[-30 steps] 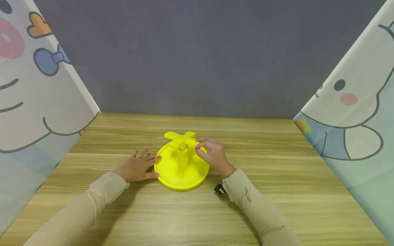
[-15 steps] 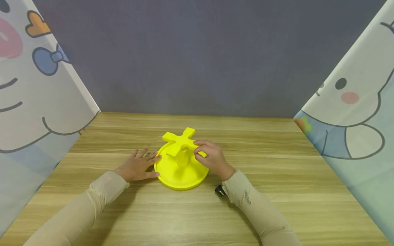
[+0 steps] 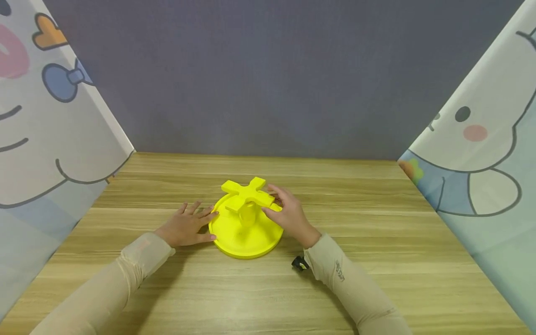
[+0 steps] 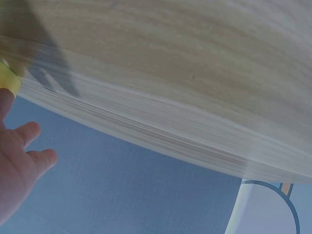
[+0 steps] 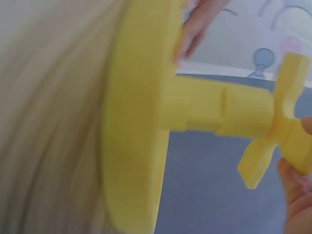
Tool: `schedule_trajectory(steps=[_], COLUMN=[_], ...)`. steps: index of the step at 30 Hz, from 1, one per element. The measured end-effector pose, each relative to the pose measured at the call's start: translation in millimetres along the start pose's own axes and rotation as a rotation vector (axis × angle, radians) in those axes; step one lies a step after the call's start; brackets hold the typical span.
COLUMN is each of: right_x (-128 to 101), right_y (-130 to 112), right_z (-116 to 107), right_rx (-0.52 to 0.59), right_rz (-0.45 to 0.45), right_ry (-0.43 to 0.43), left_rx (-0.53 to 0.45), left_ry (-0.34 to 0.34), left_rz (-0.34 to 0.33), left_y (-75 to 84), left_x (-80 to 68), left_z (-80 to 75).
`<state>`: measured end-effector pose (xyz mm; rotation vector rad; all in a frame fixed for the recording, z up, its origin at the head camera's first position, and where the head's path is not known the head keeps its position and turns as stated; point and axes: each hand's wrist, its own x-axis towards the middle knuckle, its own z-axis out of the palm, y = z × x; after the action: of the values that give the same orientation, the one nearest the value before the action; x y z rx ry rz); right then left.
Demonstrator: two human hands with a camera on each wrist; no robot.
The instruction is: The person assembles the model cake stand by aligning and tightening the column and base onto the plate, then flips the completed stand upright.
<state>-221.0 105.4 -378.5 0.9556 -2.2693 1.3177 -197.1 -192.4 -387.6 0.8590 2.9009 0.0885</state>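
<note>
A yellow piece with four arms like a cross (image 3: 247, 193) sits level on top of a short, thick yellow post (image 5: 224, 107). The post rises from the middle of a round yellow base (image 3: 244, 246) with a low rim, flat on the table. My right hand (image 3: 291, 216) holds the cross by its right arm: in the right wrist view the thumb and a finger lie along two sides of that arm. My left hand (image 3: 186, 227) lies spread on the left, its thumb and fingertips at the base's rim. The left wrist view catches only part of this hand (image 4: 17, 165).
The wooden table (image 3: 377, 260) reaches back to a grey panel (image 3: 268, 79). Cartoon-printed cloths stand at the left (image 3: 63, 153) and right (image 3: 481, 153). A small black object (image 3: 299, 263) shows beside the right sleeve.
The cross was tilted and off-centre over the post; it has come down level on top, facing up. My right thumb and forefinger have spread wider around its arm. My left hand has stayed put.
</note>
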Motion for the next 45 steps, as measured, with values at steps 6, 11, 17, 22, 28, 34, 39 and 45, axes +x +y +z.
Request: schedule_trajectory(steps=[6,11,17,22,28,34,39,45], right_x=[5.6,8.4,7.6,6.4,3.6,0.7,0.2,9.9], right_y=[-9.9,-14.2,-14.8,-17.5,-19.9,-26.4,-31.9,-29.4], right_z=[-1.3,-3.6,-3.8,-1.3,0.9,1.1,-1.2,-18.1], right_rx=[0.220,0.238,0.212,0.189,0.116,-0.074,-0.230,-0.141], right_rz=[0.439,0.550,0.546,0.525,0.506,0.446,0.350,0.427], right_ry=[-0.061,-0.071,-0.065,-0.034,-0.028,-0.080,-0.125,-0.191], left_rx=[-0.001,-0.001,0.005,0.004,0.013,0.014,0.009,0.008], left_ry=[-0.003,-0.008,-0.013,-0.019,-0.014,-0.011,-0.011,-0.012], left_rz=[-0.002,-0.009,-0.007,-0.008,-0.007,-0.008,-0.010,-0.004], left_y=[0.1,-1.0,-1.5,-1.3,-1.5,-1.5,-1.5,-0.1], left_x=[-0.2,0.5,1.3,1.3,1.6,2.0,2.5,2.1], left_z=[0.2,1.5,1.8,1.8,1.2,0.1,-0.3,0.3])
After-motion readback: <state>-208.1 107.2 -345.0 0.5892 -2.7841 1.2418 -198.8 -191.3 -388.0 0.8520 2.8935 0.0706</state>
